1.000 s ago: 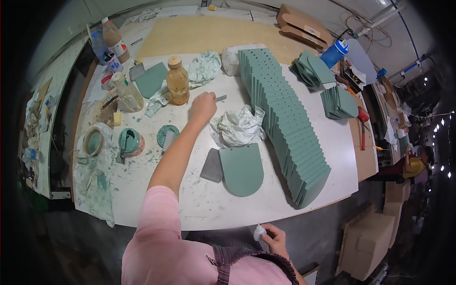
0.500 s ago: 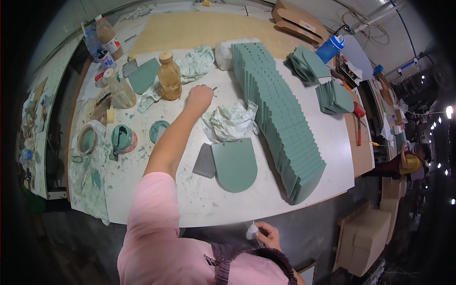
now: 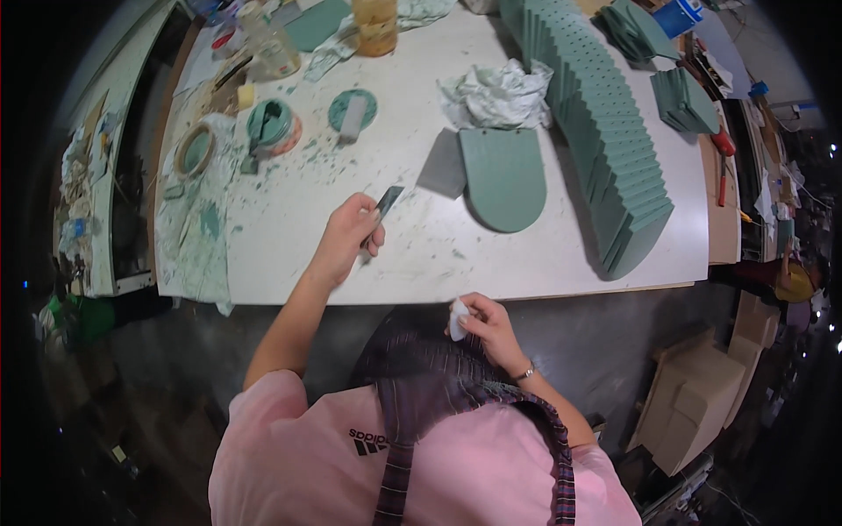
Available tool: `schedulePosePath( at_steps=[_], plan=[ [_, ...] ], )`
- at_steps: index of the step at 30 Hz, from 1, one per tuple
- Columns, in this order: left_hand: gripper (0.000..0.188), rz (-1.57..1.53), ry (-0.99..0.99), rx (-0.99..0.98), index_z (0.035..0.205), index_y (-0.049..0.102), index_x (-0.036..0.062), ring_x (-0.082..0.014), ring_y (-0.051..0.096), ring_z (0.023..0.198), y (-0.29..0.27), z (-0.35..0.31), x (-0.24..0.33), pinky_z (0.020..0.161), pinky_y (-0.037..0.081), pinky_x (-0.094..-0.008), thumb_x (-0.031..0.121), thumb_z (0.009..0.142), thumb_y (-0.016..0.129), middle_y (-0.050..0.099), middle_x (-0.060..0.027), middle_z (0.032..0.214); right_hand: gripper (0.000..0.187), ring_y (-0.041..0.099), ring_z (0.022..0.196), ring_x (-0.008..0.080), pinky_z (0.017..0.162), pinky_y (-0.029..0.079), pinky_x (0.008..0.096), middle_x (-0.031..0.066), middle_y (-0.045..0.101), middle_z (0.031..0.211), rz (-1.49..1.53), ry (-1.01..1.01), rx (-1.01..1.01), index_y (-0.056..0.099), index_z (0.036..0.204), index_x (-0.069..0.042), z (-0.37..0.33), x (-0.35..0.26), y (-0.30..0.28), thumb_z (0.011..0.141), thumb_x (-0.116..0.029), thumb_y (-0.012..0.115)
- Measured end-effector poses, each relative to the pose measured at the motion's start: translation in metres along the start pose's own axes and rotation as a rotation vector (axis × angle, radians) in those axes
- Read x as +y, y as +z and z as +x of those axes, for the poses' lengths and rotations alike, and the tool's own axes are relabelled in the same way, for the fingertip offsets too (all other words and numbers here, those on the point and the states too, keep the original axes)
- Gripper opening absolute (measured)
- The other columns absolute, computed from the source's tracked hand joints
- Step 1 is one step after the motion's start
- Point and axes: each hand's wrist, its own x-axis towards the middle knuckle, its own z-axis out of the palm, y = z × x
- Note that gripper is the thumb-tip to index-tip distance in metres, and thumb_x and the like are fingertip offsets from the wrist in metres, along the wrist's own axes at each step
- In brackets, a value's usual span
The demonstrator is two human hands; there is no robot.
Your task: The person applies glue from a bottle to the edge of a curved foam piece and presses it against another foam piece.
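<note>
While right hand pinches small white bottle, left hand, drawn back toward near edge of counter, grips scraper.

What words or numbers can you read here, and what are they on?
Pink shirt: dark lettering with slanted bars; I won't copy it out.
Small white bottle in the right hand: none I can make out.
Flat dark blade in the left hand: none I can make out.

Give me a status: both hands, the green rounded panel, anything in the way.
Left hand holding dark flat blade. Right hand holding small white bottle. Green rounded panel on table, untouched by either hand. Crumpled white cloth close by its straight edge.
</note>
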Motion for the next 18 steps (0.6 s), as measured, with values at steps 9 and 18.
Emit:
schedulePosePath(
  at_steps=[9, 18],
  plan=[
    [0.013, 0.094, 0.076, 0.222, 0.112, 0.05, 0.0063, -0.0036, 0.043, 0.06, -0.01, -0.108, -0.074, 0.055, 0.033, -0.0177, 0.008, 0.1, 0.047, 0.058, -0.0012, 0.074, 0.022, 0.067, 0.078, 0.0183, 0.076, 0.054, 0.0309, 0.0102, 0.067, 0.091, 0.165, 0.17, -0.075, 0.059, 0.113, 0.001, 0.024, 0.048, 0.057, 0.094, -0.011, 0.057],
    [0.014, 0.032, 0.18, 0.404, 0.096, 0.06, 0.0047, -0.0012, 0.037, 0.057, 0.024, -0.161, -0.066, 0.051, 0.028, -0.0181, 0.016, 0.1, 0.054, 0.047, 0.0053, 0.068, 0.023, 0.065, 0.096, 0.0188, 0.087, 0.052, 0.0324, 0.0123, 0.069, 0.103, -0.284, -0.171, -0.077, 0.064, 0.106, 0.003, -0.009, -0.027, 0.067, 0.086, -0.008, 0.069]
  ],
)
